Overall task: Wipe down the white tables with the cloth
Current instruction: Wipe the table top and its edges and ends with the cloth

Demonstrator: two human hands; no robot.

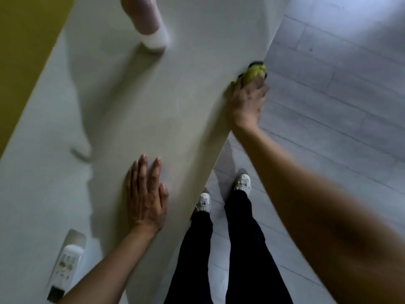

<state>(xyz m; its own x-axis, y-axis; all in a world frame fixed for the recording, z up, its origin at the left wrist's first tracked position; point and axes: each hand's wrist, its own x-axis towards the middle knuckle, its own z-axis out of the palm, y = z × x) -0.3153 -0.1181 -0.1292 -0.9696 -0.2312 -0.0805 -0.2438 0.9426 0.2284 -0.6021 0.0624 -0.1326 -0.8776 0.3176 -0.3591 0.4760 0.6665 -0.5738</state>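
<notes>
A long white table (122, 102) runs from the lower left to the top of the head view. My right hand (246, 104) presses a yellow-green cloth (254, 73) against the table's right edge, fingers wrapped over the bunched cloth. My left hand (145, 194) lies flat on the tabletop near the front edge, fingers spread, holding nothing. The picture is blurred.
A pinkish bottle with a white base (146, 23) stands on the table at the top. A white bottle with a dark cap (65, 264) stands at the lower left. A mustard-yellow surface (22, 40) borders the table's left side. Grey plank floor (328, 95) lies to the right, with my legs and white shoes (242, 183) beside the table.
</notes>
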